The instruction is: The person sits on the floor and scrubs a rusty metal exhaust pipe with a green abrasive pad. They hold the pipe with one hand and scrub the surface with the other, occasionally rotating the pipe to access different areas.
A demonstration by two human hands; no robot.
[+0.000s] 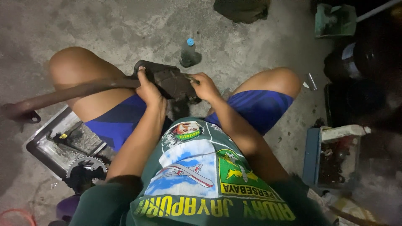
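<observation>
Both my hands on the dark metal part [169, 81] between my knees: left hand [148, 90] wrapped shut round it where the rusty pipe [71, 94] joins, right hand [204, 86] pinching its far edge. Metal tray [42, 146] on the floor by my left leg holds a sprocket [86, 164] and tools. Small bottle [187, 52] stands ahead. Open box [312, 155] on my right, full of dark small parts.

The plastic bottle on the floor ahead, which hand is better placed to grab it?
Probably the right hand: it grips the dark metal part at the end nearest the bottle. The left hand sits farther over, clamped where the long rusty bar joins.
</observation>
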